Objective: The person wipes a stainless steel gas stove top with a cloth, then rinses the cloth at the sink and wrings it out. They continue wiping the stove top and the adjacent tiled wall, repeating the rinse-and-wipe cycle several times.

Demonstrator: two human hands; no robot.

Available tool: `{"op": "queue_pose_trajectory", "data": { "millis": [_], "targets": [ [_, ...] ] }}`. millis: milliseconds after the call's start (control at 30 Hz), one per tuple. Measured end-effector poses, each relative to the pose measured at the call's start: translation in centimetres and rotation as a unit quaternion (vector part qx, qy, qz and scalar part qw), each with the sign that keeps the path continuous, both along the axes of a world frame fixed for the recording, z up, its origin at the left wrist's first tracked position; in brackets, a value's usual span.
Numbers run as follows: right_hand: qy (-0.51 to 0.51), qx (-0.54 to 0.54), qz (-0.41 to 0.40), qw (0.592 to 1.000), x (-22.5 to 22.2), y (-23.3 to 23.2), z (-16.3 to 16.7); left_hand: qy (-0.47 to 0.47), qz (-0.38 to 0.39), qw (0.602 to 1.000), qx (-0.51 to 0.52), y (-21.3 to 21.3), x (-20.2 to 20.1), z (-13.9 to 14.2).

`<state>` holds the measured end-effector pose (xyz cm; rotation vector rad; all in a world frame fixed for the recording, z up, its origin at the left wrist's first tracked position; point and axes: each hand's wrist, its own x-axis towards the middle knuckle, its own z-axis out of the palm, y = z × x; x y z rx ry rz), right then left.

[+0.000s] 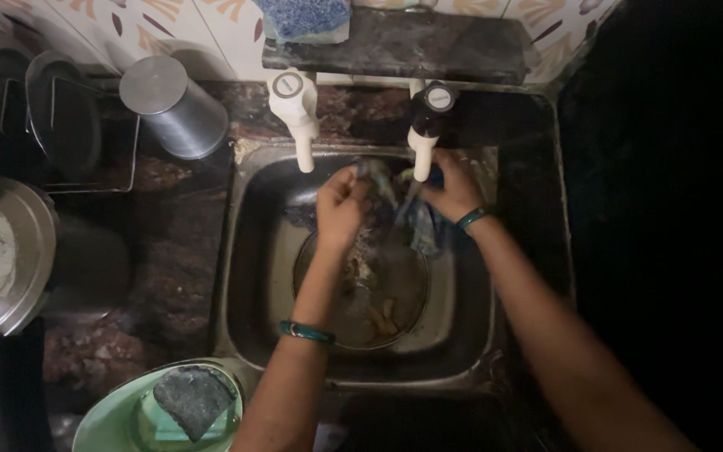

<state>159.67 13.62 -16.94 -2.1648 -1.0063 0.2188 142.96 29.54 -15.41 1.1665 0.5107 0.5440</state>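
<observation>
Both my hands are over a steel sink (253,276), under the right tap (425,125). My left hand (340,205) and my right hand (452,188) both grip a dark bluish wet cloth (416,222), which is stretched between them beneath a thin stream of water. Below the hands a round steel plate (399,293) with food scraps lies in the sink basin. Each wrist wears a green bangle.
A second white tap (296,109) stands to the left. A steel canister (173,105) and dark lidded pots (35,109) sit on the left counter. A green bowl with a scrub pad (190,402) is at the front. A blue sponge (303,18) lies on the shelf above.
</observation>
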Motion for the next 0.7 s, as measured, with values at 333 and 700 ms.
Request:
{"op": "queue_pose_trajectory", "data": {
  "millis": [333, 700],
  "targets": [
    [0.137, 0.135, -0.010, 0.981, -6.4, 0.4, -3.5, -0.094, -0.007, 0.988, -0.120, -2.5, 0.2, -0.8],
    [0.411, 0.185, -0.034, 0.892, -5.7, -1.4, -0.4, -0.040, -0.118, 0.992, 0.014, -2.5, 0.2, -2.6]
  ]
}}
